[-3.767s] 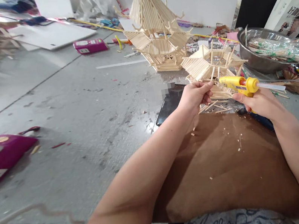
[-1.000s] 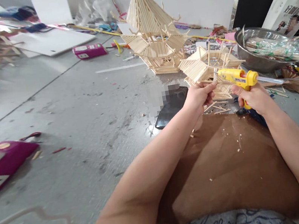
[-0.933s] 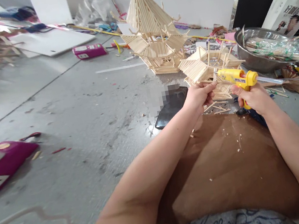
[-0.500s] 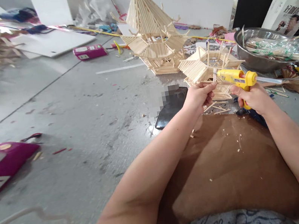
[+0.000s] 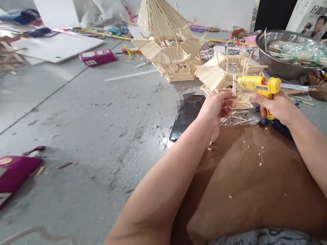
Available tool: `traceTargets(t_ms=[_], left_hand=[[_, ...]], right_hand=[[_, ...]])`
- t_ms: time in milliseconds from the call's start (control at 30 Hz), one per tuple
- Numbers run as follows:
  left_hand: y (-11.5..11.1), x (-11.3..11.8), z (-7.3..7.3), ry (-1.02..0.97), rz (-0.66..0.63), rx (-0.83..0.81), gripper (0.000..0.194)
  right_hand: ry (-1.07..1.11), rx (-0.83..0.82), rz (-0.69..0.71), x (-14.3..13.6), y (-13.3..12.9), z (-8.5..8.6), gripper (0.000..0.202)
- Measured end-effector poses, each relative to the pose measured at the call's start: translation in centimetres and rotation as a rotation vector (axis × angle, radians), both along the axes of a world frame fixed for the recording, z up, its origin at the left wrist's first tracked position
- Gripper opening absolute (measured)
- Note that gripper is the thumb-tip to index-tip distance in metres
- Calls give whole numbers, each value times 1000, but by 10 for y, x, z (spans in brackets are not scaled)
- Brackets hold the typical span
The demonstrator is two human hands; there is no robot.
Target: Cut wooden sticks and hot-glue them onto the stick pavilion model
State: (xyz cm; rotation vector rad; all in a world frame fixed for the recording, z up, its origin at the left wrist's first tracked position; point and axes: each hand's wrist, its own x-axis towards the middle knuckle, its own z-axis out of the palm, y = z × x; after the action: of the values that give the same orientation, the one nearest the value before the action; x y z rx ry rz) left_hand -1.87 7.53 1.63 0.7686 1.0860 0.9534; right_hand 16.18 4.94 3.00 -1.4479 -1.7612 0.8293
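Note:
My right hand point(image 5: 280, 107) is wrapped round the handle of a yellow hot glue gun point(image 5: 254, 82), with a clear glue stick point(image 5: 297, 86) poking out of its back. The gun's nozzle points left and meets, or nearly meets, a short wooden stick point(image 5: 234, 85). That stick stands upright, pinched in the fingertips of my left hand point(image 5: 219, 107). Just behind both hands sits a low, roofless stick model point(image 5: 214, 75) with slatted eaves. Farther back rises a taller stick pagoda point(image 5: 167, 50) with a pointed roof.
A black phone point(image 5: 186, 118) lies left of my left hand. At the right, a metal bowl point(image 5: 266, 61) holds bagged sticks. A brown board point(image 5: 256, 190) with wood crumbs covers my lap. Purple power strips point(image 5: 6, 178) lie at the left, and a cable runs at the right.
My left hand has shifted slightly left, and its fingers have changed position around the stick. The right hand and the glue gun look nearly unmoved.

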Motion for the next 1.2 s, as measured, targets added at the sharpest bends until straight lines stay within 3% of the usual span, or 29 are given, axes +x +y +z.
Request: traceTargets(t_ms=[233, 533, 833, 1200], left_hand=[[0, 0, -1, -37, -7, -23, 13], [0, 0, 3, -170, -121, -165, 28], [-1, 2, -2, -231, -115, -86, 28], [-1, 5, 0, -214, -105, -86, 29]], right_hand=[[5, -1, 16, -1, -2, 4, 40], [12, 9, -21, -1, 2, -2, 42], [1, -27, 18, -3, -4, 10, 43], [-37, -28, 5, -2, -3, 6, 38]])
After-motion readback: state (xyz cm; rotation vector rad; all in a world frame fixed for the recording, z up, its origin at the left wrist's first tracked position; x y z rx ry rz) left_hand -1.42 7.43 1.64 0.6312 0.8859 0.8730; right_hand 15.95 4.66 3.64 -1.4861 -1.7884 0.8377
